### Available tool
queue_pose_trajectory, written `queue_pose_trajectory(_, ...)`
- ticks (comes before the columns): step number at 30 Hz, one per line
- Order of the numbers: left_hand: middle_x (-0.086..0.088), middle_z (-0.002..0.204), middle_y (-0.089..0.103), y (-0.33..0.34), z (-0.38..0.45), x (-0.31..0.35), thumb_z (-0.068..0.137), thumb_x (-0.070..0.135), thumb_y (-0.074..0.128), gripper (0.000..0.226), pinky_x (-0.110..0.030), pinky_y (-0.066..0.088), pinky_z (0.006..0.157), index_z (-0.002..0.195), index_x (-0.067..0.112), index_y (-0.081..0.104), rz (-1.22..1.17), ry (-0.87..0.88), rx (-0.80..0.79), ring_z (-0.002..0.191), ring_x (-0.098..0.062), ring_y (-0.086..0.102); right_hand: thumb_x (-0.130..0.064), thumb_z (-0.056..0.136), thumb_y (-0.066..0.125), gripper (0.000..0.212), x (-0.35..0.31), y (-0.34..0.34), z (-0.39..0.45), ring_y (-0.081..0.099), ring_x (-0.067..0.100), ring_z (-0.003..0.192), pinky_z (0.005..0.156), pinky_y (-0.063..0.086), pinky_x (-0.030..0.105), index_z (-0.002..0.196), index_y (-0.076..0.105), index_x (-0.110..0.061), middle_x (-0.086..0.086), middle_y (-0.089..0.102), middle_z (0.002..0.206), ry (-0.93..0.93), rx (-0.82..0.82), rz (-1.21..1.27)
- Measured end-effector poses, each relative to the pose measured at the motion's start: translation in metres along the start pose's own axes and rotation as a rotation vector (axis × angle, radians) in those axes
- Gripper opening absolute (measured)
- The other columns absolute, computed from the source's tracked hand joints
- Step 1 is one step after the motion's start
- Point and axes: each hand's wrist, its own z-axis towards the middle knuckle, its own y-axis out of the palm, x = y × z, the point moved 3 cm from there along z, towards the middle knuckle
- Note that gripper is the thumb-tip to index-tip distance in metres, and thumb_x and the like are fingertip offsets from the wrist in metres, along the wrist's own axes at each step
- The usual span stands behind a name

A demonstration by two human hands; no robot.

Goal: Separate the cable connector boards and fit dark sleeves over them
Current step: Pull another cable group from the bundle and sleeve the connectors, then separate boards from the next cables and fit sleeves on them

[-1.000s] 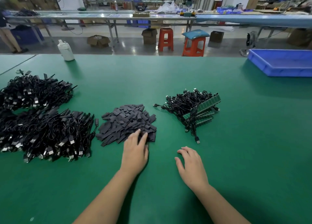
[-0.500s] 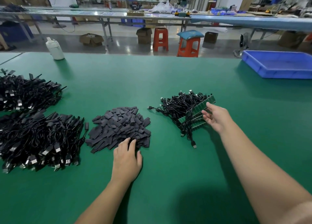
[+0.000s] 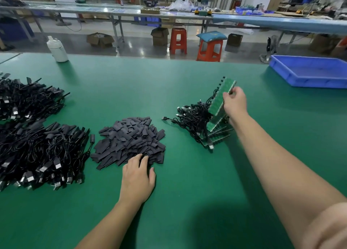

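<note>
My right hand pinches a green strip of connector boards and holds it tilted up, its black cables trailing down into the tangle of cables and further green strips on the green table. A heap of flat dark sleeves lies in the middle. My left hand rests palm down at the near edge of that heap, its fingertips touching the sleeves.
Two big piles of black cables with sleeved ends fill the table's left side. A white bottle stands at the far left edge and a blue tray at the far right. Beyond the table are orange stools and other benches.
My right hand went from the table's near side to the pile of green strips, took hold of one strip and lifted it. My left hand stayed at the sleeve heap.
</note>
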Motion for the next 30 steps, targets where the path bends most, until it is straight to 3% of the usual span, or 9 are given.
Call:
queue_pose_trajectory(3,-0.012,0.128,0.057,0.000,0.000,0.000,0.088,0.031,0.063,0.044,-0.043,0.042,0.097,0.126,0.009,0.061,0.001,0.005,-0.002,0.120,-0.029,0.050,-0.018,0.102,0.048,0.030,-0.049,-0.015,0.004,0.052,0.011,0.068,0.062,0.047,0.027,0.132,0.048,-0.014,-0.001,0.058,0.097,-0.165,0.000,-0.091)
queue_pose_trajectory(5,-0.012,0.128,0.057,0.000,0.000,0.000,0.088,0.032,0.063,0.044,-0.043,0.042,0.097,0.126,0.009,0.061,0.003,0.002,-0.008,0.120,-0.029,0.050,-0.018,0.102,0.049,0.028,-0.083,-0.028,0.003,0.062,0.018,0.085,0.079,0.055,0.034,0.130,0.053,-0.015,0.001,0.063,0.106,-0.286,-0.042,-0.226)
queue_pose_trajectory(7,-0.012,0.128,0.057,0.000,0.000,0.000,0.088,0.032,0.063,0.044,-0.043,0.042,0.097,0.126,0.009,0.061,0.011,0.000,-0.013,0.120,-0.029,0.050,-0.016,0.101,0.051,0.027,-0.111,-0.039,0.002,0.060,0.019,0.096,0.090,0.049,0.035,0.126,0.059,-0.016,0.002,0.065,0.116,-0.417,-0.062,-0.434)
queue_pose_trajectory(13,-0.011,0.127,0.058,0.001,0.000,0.000,0.088,0.033,0.062,0.044,-0.044,0.043,0.096,0.126,0.009,0.062,0.022,0.000,-0.024,0.120,-0.028,0.050,-0.018,0.101,0.051,0.029,-0.137,-0.055,0.005,0.050,0.014,0.082,0.060,0.031,0.020,0.129,0.061,-0.019,0.004,0.068,0.119,-0.536,0.082,-0.636)
queue_pose_trajectory(16,-0.011,0.125,0.059,0.002,0.000,0.000,0.088,0.033,0.064,0.044,-0.044,0.043,0.095,0.124,0.008,0.062,0.022,0.002,-0.030,0.119,-0.028,0.051,-0.017,0.102,0.050,0.031,-0.123,-0.051,0.007,0.055,0.019,0.089,0.070,0.038,0.024,0.130,0.060,-0.020,0.006,0.068,0.119,-0.538,0.016,-0.755)
queue_pose_trajectory(20,-0.011,0.123,0.060,0.003,0.002,-0.001,0.085,0.031,0.066,0.044,-0.045,0.044,0.093,0.122,0.008,0.063,0.021,0.005,-0.014,0.116,-0.029,0.052,-0.018,0.102,0.049,0.032,-0.127,-0.061,0.011,0.054,0.010,0.091,0.078,0.041,0.025,0.132,0.060,-0.022,-0.006,0.066,0.114,-0.545,0.145,-0.518)
queue_pose_trajectory(23,-0.011,0.124,0.059,0.003,0.001,-0.001,0.087,0.035,0.056,0.046,-0.045,0.044,0.093,0.123,0.008,0.063,0.024,0.011,0.000,0.117,-0.029,0.051,-0.015,0.102,0.044,0.031,-0.153,-0.081,0.017,0.053,-0.001,0.090,0.077,0.047,0.010,0.128,0.061,-0.015,-0.007,0.062,0.110,-0.547,0.257,-0.189)
queue_pose_trajectory(28,-0.011,0.126,0.057,0.002,-0.001,0.000,0.087,0.037,0.050,0.050,-0.045,0.044,0.094,0.125,0.007,0.063,0.028,0.022,0.014,0.119,-0.029,0.050,-0.028,0.101,0.044,0.025,-0.200,-0.087,0.002,0.052,0.009,0.091,0.076,0.039,0.023,0.110,0.063,-0.016,-0.002,0.059,0.100,-0.740,0.243,-0.356)
queue_pose_trajectory(30,-0.011,0.126,0.057,0.001,-0.002,0.001,0.088,0.038,0.047,0.050,-0.044,0.044,0.094,0.124,0.007,0.063,0.030,0.034,0.035,0.119,-0.029,0.050,-0.031,0.102,0.044,0.028,-0.207,-0.084,-0.006,0.056,0.015,0.098,0.074,0.037,0.021,0.114,0.063,-0.014,0.006,0.064,0.110,-0.735,0.219,-0.454)
